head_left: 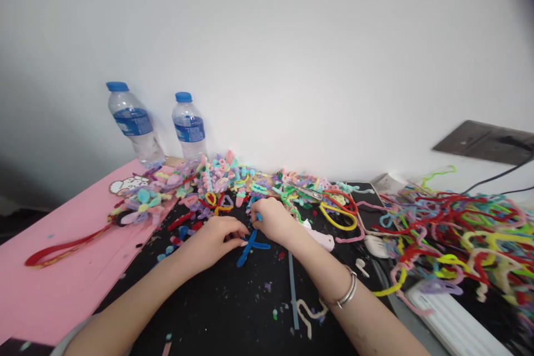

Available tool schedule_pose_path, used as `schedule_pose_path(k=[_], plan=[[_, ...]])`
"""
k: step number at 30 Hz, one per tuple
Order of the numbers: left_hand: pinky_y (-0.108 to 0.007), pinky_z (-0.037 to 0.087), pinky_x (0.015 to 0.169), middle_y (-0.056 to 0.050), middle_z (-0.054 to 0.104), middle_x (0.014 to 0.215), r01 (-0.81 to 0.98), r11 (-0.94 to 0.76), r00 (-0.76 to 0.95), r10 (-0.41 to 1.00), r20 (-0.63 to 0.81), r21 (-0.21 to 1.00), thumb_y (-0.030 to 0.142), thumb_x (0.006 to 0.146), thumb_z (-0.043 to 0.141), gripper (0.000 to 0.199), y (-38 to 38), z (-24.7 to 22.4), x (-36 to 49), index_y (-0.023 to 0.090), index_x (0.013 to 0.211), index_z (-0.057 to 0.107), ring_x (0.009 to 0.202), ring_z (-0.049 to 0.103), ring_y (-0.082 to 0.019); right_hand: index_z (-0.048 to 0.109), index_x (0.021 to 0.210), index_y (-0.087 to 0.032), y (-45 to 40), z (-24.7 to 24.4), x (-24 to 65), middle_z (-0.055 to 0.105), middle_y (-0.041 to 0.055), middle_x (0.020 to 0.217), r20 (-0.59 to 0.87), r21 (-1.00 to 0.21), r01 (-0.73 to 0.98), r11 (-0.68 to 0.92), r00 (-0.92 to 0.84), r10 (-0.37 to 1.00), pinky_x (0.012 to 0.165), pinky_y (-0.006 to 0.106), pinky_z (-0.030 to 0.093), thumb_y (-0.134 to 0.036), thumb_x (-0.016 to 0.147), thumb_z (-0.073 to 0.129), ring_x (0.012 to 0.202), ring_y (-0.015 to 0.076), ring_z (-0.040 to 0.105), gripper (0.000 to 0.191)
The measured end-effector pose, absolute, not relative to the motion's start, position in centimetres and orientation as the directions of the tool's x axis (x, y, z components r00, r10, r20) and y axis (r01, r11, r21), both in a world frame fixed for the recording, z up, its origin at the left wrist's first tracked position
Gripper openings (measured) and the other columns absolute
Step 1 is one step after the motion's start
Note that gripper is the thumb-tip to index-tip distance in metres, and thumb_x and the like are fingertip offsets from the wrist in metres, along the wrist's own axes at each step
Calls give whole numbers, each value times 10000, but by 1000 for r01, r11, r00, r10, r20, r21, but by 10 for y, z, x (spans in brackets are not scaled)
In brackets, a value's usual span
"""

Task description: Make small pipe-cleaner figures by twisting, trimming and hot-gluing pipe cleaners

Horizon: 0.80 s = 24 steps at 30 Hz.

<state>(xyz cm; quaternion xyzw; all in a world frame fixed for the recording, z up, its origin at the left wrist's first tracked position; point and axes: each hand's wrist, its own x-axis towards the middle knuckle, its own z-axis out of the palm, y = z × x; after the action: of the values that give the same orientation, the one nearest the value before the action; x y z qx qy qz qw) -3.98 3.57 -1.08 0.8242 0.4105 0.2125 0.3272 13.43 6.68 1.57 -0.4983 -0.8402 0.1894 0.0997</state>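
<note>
A blue pipe cleaner piece [246, 255], crossed like an X, is held just above the black table surface [217, 306]. The fingers of my left hand [221, 236] pinch its left side. My right hand [271, 221] is closed on its upper part, and a bit of blue shows between those fingers. A silver bangle [349, 288] circles my right wrist. Behind my hands lies a pile of colourful pipe cleaner shapes [221, 175]. Yellow-and-red-handled scissors [339, 217] rest to the right of my right hand.
Two water bottles [132, 122] stand against the wall at the back left. A pink board [62, 283] covers the left side, with a red strap [54, 256] on it. Loose pipe cleaners [467, 233] heap up at the right, beside a white ridged object [459, 317]. A grey strip [293, 289] lies in front.
</note>
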Motion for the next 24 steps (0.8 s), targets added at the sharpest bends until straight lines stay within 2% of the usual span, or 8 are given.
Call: schedule_pose_path(k=[6,9,12,15,18,21,24], plan=[[-238,449,681,-40,678,845,549,-439,532,840,108,711,296,828,535,181,33,-4,-37,192,868,677,740,608,-167,638,595,-163,70,28,142,671,5,680,24,-557,718,418,-489,872,631,192,426,-31,627,603,688,133,618,141],[-245,463,637,-55,671,859,518,-353,430,895,119,779,356,826,529,254,30,1,-35,174,958,648,732,609,-175,636,662,-157,67,37,150,629,-14,596,36,-623,690,369,-446,894,543,177,426,-81,690,565,561,105,591,108],[-261,490,650,-65,666,888,359,-225,390,918,73,906,368,804,559,359,26,5,-32,159,1095,575,764,622,-186,612,688,-155,57,43,156,590,-19,585,133,-727,618,300,-301,944,508,187,419,-126,726,527,523,103,561,97],[-283,505,661,-53,674,817,187,-95,407,913,11,978,346,804,561,393,24,6,-30,149,1143,531,714,635,-182,591,666,-163,41,43,159,583,-14,635,248,-845,451,288,-145,958,523,195,421,-162,725,547,561,107,546,75],[-288,507,624,-49,675,755,103,-30,396,918,-14,994,339,827,522,321,24,5,-29,133,1069,567,630,633,-170,586,686,-164,24,39,162,574,-15,627,217,-917,324,232,-80,973,501,196,417,-189,736,561,540,105,533,62],[-278,502,656,-48,682,800,88,-31,407,913,-7,996,294,816,542,263,24,5,-29,151,1031,594,668,639,-165,586,712,-167,11,33,169,591,-4,653,223,-929,294,226,-45,974,513,204,424,-204,760,560,556,111,547,66],[-267,486,724,-51,680,916,94,-16,474,880,-30,995,259,816,546,271,21,6,-28,184,1072,593,808,639,-178,612,740,-175,1,26,177,624,12,714,312,-850,411,330,-111,943,585,223,438,-184,782,553,642,132,579,73]])
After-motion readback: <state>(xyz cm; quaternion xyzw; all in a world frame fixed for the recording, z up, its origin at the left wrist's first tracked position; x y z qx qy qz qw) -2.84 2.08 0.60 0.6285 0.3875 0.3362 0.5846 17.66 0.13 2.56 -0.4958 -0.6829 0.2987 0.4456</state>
